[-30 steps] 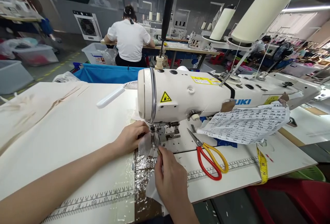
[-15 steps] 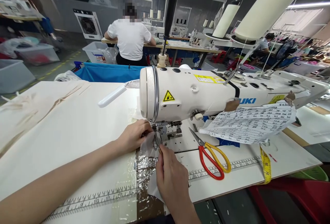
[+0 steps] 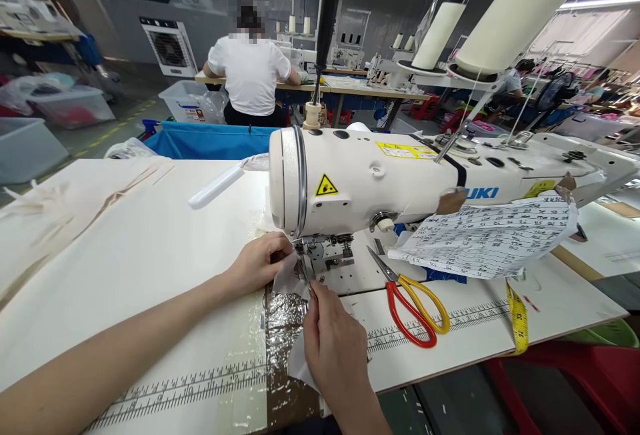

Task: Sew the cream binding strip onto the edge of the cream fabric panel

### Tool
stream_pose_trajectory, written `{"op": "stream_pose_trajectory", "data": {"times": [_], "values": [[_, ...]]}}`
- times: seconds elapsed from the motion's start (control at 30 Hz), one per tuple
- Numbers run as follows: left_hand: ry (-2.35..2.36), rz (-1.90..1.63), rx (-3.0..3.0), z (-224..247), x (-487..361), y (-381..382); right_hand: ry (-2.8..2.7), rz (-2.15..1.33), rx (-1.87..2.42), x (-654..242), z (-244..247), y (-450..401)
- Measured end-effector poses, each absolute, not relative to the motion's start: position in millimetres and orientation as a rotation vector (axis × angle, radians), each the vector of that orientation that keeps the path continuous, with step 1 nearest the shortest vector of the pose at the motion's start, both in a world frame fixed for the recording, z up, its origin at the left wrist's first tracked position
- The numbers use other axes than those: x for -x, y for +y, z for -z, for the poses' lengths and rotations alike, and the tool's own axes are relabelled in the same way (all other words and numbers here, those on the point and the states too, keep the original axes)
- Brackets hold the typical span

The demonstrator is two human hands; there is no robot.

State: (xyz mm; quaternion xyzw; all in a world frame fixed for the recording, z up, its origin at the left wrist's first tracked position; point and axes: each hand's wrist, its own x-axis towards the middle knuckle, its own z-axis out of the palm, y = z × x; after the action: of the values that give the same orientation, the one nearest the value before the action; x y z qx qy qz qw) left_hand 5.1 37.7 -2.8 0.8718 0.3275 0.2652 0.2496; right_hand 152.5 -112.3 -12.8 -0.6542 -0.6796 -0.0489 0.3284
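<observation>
A white sewing machine [image 3: 345,178] stands in front of me. Beside its needle area, my left hand [image 3: 263,258] is closed, with fingertips pinching the edge of a sheer white fabric [image 3: 284,279]. My right hand [image 3: 336,348] grips slender metal tweezers [image 3: 305,275], whose tips point up at the cloth under the machine head. The exact contact of the tips is too small to make out. More of the pale fabric hangs below, partly behind my right hand. Scissors [image 3: 417,308] with one red and one yellow handle lie to the right of that hand.
A printed ruler strip [image 3: 185,391] runs along the table's front. At right are a yellow tape measure [image 3: 519,321] and a sheet with handwriting [image 3: 485,238]. Pale fabric strips [image 3: 115,198] lie at left. Behind the table are a blue cloth bin [image 3: 215,141] and a seated person [image 3: 253,78].
My left fingers have shifted slightly at the fabric's edge beside the needle area. The right hand with the tweezers stays almost in place. The view has moved a little.
</observation>
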Motion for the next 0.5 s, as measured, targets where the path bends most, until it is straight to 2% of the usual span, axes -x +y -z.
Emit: {"op": "stream_pose_trajectory", "data": {"times": [0.5], "values": [[0.899,-0.748,-2.422,2.3,-6.5,35.7,-1.729,0.055,1.694,-151.1,16.8,-114.1]]}}
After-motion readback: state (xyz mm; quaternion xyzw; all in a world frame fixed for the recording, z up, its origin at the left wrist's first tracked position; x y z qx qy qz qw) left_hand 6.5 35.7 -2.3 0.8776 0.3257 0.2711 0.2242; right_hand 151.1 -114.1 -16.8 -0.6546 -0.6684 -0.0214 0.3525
